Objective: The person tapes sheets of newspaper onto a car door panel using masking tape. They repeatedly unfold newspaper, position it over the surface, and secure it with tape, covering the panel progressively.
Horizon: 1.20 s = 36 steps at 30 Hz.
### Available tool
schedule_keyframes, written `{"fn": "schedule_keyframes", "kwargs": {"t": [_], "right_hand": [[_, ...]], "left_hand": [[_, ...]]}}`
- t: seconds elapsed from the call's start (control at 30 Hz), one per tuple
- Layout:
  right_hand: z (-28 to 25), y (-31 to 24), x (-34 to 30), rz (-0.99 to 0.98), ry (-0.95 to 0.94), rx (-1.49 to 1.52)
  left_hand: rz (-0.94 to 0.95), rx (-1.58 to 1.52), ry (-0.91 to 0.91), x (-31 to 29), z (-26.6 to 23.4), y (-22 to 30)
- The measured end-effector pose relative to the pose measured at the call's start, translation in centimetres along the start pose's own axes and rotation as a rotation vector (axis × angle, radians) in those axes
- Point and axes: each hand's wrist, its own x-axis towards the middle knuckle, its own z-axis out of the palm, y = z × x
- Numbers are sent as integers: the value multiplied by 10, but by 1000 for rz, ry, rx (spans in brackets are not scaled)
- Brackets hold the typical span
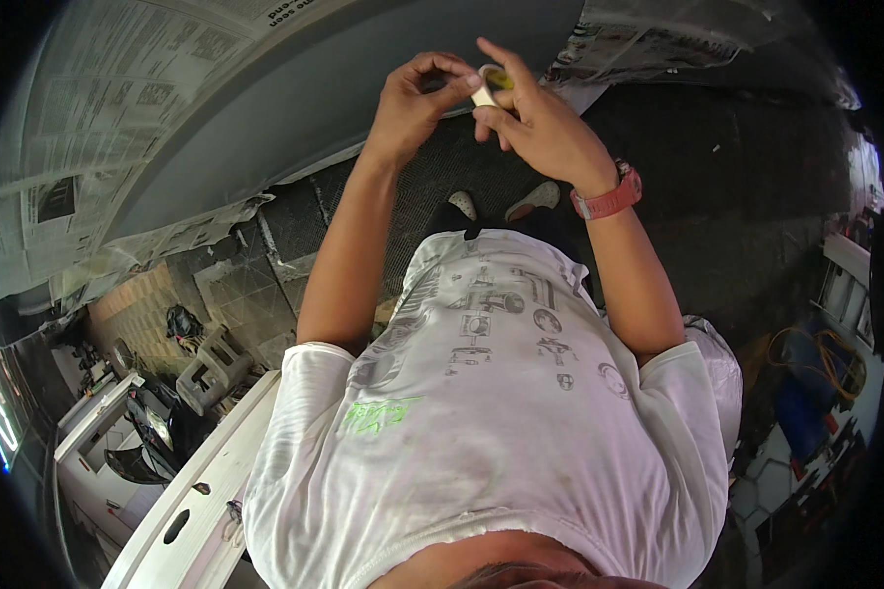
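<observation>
A small roll of cream-white tape [483, 97] with a yellowish inner side is held between my two hands at the top middle. My right hand [550, 130] grips it, the thumb on the near side and the index finger stretched up past it. The thumb and fingertips of my left hand [407, 110] are pinched at the roll's left edge; whether they hold the loose tape end I cannot make out. Just beyond my hands is a smooth grey curved panel [295, 118], with newspaper sheets [98, 137] over its left part.
More newspaper [648, 44] covers the surface at the upper right. Dark matting [697, 196] lies underfoot. A white bench [221, 481] and a beige plastic stool [214, 371] stand at the lower left. A coiled orange cable [825, 358] and a blue object [803, 402] are far right.
</observation>
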Motion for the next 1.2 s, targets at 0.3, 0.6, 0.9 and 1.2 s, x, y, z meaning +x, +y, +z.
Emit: {"fn": "schedule_keyframes", "kwargs": {"t": [0.3,0.6,0.9,1.2], "right_hand": [[35,49,-13,386,-95,91],[76,6,-9,-141,675,119],[26,26,79,-13,450,41],[34,7,114,-201,1135,-283]], "left_hand": [[208,535,322,-17,-34,53],[741,1044,362,-6,-66,56],[684,1160,274,30,-46,81],[779,1442,364,62,-35,99]]}}
